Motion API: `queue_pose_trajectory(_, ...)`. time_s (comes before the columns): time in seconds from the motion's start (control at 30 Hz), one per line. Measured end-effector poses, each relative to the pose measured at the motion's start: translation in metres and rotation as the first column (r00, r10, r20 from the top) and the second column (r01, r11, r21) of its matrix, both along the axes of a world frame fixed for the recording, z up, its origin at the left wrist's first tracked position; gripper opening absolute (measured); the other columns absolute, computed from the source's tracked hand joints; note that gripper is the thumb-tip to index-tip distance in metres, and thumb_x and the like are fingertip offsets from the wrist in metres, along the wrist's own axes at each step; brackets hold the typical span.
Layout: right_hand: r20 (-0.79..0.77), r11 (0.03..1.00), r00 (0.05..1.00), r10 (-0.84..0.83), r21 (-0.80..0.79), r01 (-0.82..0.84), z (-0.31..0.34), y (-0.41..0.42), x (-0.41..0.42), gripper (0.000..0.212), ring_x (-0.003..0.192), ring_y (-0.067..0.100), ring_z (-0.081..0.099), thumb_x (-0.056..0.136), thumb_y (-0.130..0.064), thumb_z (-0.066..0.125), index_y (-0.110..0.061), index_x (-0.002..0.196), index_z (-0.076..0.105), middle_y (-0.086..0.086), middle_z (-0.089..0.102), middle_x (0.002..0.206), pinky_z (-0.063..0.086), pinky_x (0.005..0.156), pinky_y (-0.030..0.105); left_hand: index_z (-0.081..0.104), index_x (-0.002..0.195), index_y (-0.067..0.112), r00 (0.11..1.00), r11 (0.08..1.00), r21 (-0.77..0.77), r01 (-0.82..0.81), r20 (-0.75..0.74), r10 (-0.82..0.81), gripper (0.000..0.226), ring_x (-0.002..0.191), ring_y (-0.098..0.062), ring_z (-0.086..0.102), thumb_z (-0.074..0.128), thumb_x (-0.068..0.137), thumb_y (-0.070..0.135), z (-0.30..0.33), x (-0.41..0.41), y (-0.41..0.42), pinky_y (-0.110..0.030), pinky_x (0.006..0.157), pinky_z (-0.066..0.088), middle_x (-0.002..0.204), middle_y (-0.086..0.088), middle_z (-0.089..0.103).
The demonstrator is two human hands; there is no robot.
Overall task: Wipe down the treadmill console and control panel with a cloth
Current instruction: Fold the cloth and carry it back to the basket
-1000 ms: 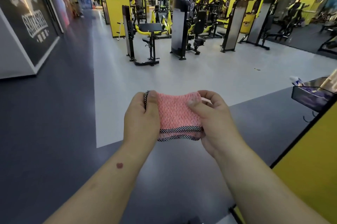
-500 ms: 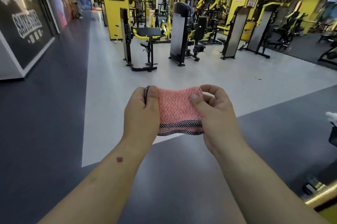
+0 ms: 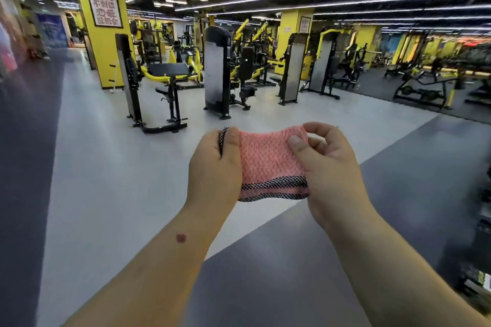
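Change: the view is swinging left compared with a second ago; the yellow panel and wire basket at the right edge are gone, while both hands are still holding the cloth in the same way.
Cloth (image 3: 269,164): pink waffle-knit, folded, with black-and-white checked trim along its lower and left edges; it is being held out in front of the person, above the floor.
Left hand (image 3: 215,169): thumb is pinching the cloth's left edge.
Right hand (image 3: 329,169): thumb and curled fingers are pinching the right edge.
Writing: a framed sign (image 3: 104,6) on the yellow pillar (image 3: 99,34) is showing red characters, too blurred to read.
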State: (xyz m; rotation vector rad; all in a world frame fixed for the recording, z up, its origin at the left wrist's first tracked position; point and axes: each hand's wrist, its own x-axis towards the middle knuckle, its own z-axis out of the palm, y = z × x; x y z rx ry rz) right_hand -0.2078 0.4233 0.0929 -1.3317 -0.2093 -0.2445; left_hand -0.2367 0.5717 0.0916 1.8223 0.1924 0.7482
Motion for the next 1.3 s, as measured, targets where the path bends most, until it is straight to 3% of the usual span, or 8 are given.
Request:
queue_pose_trajectory(0.13, -0.048, 0.996, 0.995, -0.083, 0.034, 0.085, -0.035, 0.030, 0.066, 0.019, 0.080, 0.024, 0.068, 0.095, -0.012, 0.068, -0.027, 0.106, 0.062, 0.010, 0.069, 0.106, 0.056, 0.064, 0.040, 0.059, 0.098, 0.023, 0.998, 0.998, -0.035, 0.056, -0.016, -0.056, 0.034, 0.081, 0.000, 0.057, 0.039, 0.107, 0.049, -0.033, 0.083, 0.029, -0.021, 0.068, 0.044, 0.088, 0.011, 0.060)
queue_pose_trajectory(0.43, -0.070, 0.945, 0.946, -0.317, 0.057, 0.321, -0.060, -0.011, 0.234, 0.021, 0.078, 0.022, 0.068, 0.095, -0.012, 0.068, -0.028, 0.107, 0.062, 0.003, 0.070, 0.096, 0.057, 0.070, 0.042, 0.059, 0.097, 0.022, 0.949, 0.949, 0.031, 0.313, -0.036, -0.312, 0.034, 0.079, 0.004, 0.056, 0.039, 0.107, 0.048, -0.060, 0.289, -0.009, -0.016, 0.068, 0.047, 0.088, 0.010, 0.061)
queue_pose_trajectory(0.5, -0.069, 0.926, 0.926, -0.370, 0.045, 0.374, -0.070, -0.029, 0.272, 0.020, 0.079, 0.022, 0.069, 0.095, -0.016, 0.069, -0.031, 0.105, 0.063, 0.003, 0.071, 0.098, 0.057, 0.067, 0.041, 0.059, 0.096, 0.021, 0.932, 0.930, 0.060, 0.363, -0.032, -0.361, 0.036, 0.080, 0.001, 0.057, 0.039, 0.107, 0.048, -0.067, 0.338, -0.027, -0.021, 0.070, 0.048, 0.088, 0.009, 0.061)
queue_pose_trajectory(0.73, -0.080, 0.774, 0.773, -0.630, 0.020, 0.633, -0.059, -0.087, 0.355, 0.017, 0.078, 0.021, 0.065, 0.097, -0.014, 0.067, -0.027, 0.106, 0.062, 0.006, 0.071, 0.099, 0.055, 0.058, 0.036, 0.053, 0.084, 0.021, 0.794, 0.793, 0.035, 0.608, -0.015, -0.608, 0.034, 0.066, 0.009, 0.050, 0.043, 0.107, 0.045, -0.063, 0.469, -0.106, -0.013, 0.060, 0.040, 0.077, 0.009, 0.056)
queue_pose_trajectory(0.9, -0.024, 0.551, 0.551, -0.834, -0.023, 0.834, -0.057, -0.137, 0.387, 0.019, 0.079, 0.021, 0.068, 0.096, -0.015, 0.068, -0.032, 0.102, 0.063, 0.005, 0.070, 0.097, 0.058, 0.068, 0.042, 0.056, 0.084, 0.027, 0.582, 0.582, 0.008, 0.813, 0.000, -0.813, 0.033, 0.075, 0.004, 0.056, 0.043, 0.106, 0.048, -0.065, 0.539, -0.189, -0.027, 0.069, 0.047, 0.081, 0.011, 0.061)
queue_pose_trajectory(1.03, -0.001, 0.291, 0.291, -0.957, -0.028, 0.956, -0.061, -0.160, 0.393, 0.024, 0.081, 0.021, 0.068, 0.094, -0.016, 0.070, -0.040, 0.092, 0.066, 0.004, 0.070, 0.093, 0.058, 0.069, 0.041, 0.057, 0.087, 0.021, 0.327, 0.327, 0.035, 0.944, 0.019, -0.945, 0.034, 0.072, 0.006, 0.053, 0.043, 0.107, 0.045, -0.070, 0.568, -0.250, -0.013, 0.062, 0.040, 0.080, 0.008, 0.058)
queue_pose_trajectory(1.13, -0.033, 0.118, 0.117, -0.993, -0.028, 0.993, -0.058, -0.165, 0.386, 0.022, 0.081, 0.026, 0.067, 0.094, -0.015, 0.070, -0.037, 0.094, 0.066, 0.012, 0.068, 0.099, 0.057, 0.068, 0.045, 0.055, 0.086, 0.014, 0.153, 0.155, 0.064, 0.986, 0.036, -0.988, 0.038, 0.066, 0.002, 0.048, 0.043, 0.107, 0.043, -0.069, 0.570, -0.286, -0.016, 0.058, 0.037, 0.074, 0.006, 0.054)
queue_pose_trajectory(1.3, -0.042, -0.179, -0.179, -0.983, -0.004, 0.984, -0.052, -0.162, 0.352, 0.020, 0.075, 0.023, 0.065, 0.093, -0.011, 0.070, -0.029, 0.100, 0.064, 0.015, 0.067, 0.102, 0.055, 0.065, 0.044, 0.051, 0.081, 0.020, -0.158, -0.158, 0.034, 0.987, -0.008, -0.987, 0.037, 0.064, -0.001, 0.046, 0.042, 0.107, 0.045, -0.066, 0.537, -0.325, -0.027, 0.062, 0.038, 0.073, 0.008, 0.052)
